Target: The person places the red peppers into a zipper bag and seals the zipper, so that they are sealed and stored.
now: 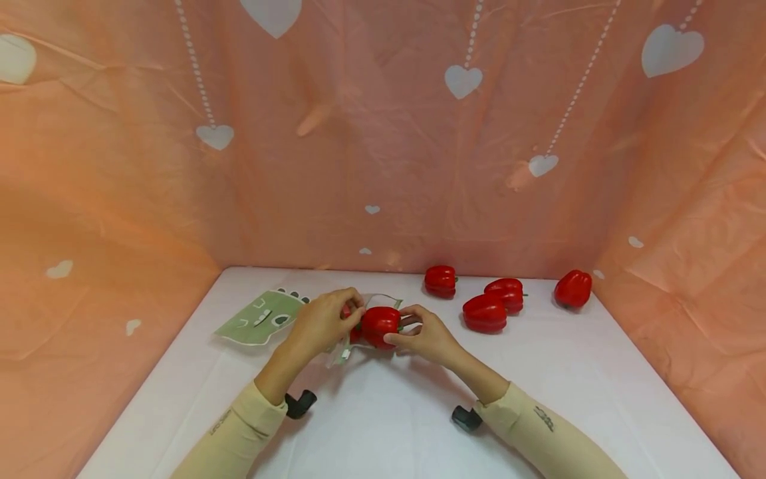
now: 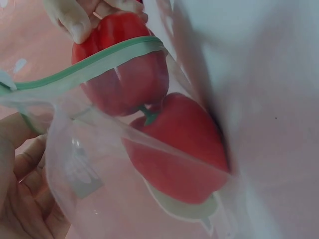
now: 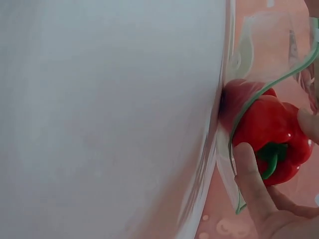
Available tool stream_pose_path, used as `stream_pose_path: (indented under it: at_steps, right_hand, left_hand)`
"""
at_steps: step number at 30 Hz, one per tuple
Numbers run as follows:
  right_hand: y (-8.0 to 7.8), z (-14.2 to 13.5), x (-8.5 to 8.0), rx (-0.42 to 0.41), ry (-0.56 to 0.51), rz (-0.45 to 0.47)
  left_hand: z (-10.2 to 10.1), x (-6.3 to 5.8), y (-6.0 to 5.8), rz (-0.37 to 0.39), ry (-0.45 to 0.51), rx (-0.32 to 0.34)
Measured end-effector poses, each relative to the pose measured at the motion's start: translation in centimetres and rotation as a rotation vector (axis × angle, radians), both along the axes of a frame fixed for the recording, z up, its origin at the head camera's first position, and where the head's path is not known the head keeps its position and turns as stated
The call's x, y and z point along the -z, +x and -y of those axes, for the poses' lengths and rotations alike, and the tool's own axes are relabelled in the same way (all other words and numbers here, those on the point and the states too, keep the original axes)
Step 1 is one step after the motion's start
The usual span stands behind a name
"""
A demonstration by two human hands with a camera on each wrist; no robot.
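Observation:
In the head view my left hand (image 1: 325, 322) holds the edge of a clear zip bag (image 2: 119, 184) with a green-lined mouth. One red bell pepper (image 2: 179, 144) lies inside the bag, seen through its plastic. A second red bell pepper (image 3: 271, 129) is partway through the mouth, touching the first in the left wrist view. My right hand (image 1: 433, 338) grips this second pepper, thumb and fingers on either side of its green-stemmed end. Left-hand fingers (image 2: 30, 159) curl at the bag's side.
Several more red bell peppers lie at the back right, among them one (image 1: 485, 314) at the front of a pair and one (image 1: 573, 289) near the corner. A flat green cartoon-face piece (image 1: 263, 319) lies left of the bag. Pink cloth (image 1: 407, 166) encloses the white table (image 1: 383, 426).

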State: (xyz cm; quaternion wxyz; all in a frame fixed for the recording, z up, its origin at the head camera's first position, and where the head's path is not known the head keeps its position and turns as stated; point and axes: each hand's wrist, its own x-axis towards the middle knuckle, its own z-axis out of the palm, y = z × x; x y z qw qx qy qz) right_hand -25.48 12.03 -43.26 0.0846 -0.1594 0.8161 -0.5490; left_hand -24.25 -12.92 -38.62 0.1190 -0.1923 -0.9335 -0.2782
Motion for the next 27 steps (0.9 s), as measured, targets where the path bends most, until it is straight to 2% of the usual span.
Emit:
stream_pose_path:
  at_steps: [5, 16, 27]
  right_hand:
    - [-0.1, 0.6, 0.0, 0.026, 0.039, -0.019]
    - [-0.2, 1.7, 0.1, 0.095, 0.054, 0.008]
    - [-0.6, 2.2, 0.2, 0.1, 0.002, 0.094]
  left_hand:
    - [-0.1, -0.1, 0.0, 0.001, -0.001, 0.003]
    - [-0.4, -0.2, 0.1, -0.003, -0.017, 0.001]
    - [-0.3, -0.1, 0.2, -0.025, -0.022, 0.008]
